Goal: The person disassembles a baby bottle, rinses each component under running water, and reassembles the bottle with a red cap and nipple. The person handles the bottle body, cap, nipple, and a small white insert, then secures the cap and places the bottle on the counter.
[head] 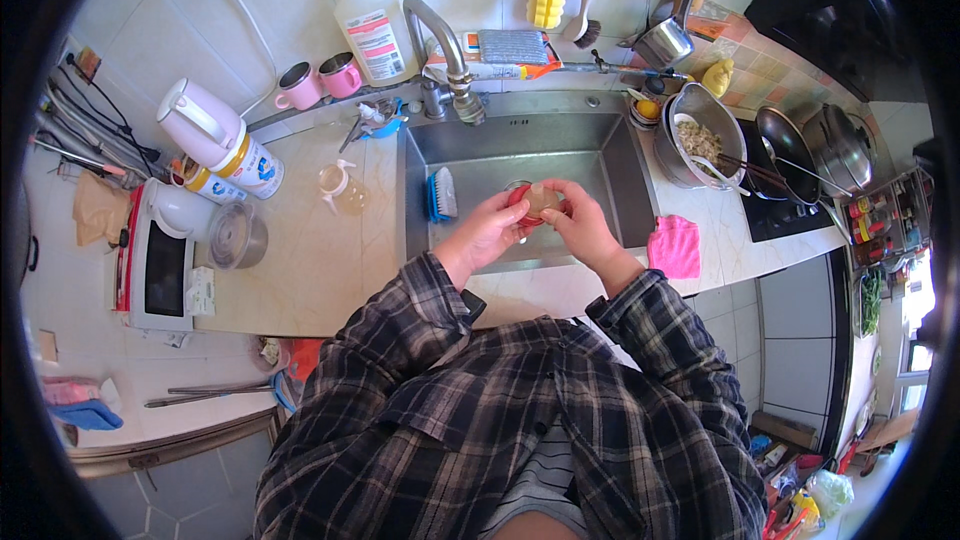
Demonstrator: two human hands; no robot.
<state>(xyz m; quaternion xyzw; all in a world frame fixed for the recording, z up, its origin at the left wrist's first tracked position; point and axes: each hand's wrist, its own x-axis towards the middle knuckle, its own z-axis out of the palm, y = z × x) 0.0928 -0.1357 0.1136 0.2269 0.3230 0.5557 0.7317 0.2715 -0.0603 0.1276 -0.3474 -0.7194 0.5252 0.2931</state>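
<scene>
Over the near part of the steel sink (630,217), both hands hold a silicone bottle nipple (538,200) with a red collar (528,202). My left hand (491,225) grips the red collar from the left, and my right hand (579,219) has its fingers on the translucent nipple from the right. A blue scrub brush with pale bristles (445,193) rests in the sink at its left side. The curved steel faucet (450,37) stands behind the basin. To the left, a baby bottle with handles (345,189) is on the counter.
A pink cloth (673,246) lies right of the sink. Farther right are a metal bowl of food (664,157) and a wok (787,142) at the stove. Pink mugs (300,86) and a large plastic bottle (375,34) stand behind the counter. A lidded container (238,236) sits left.
</scene>
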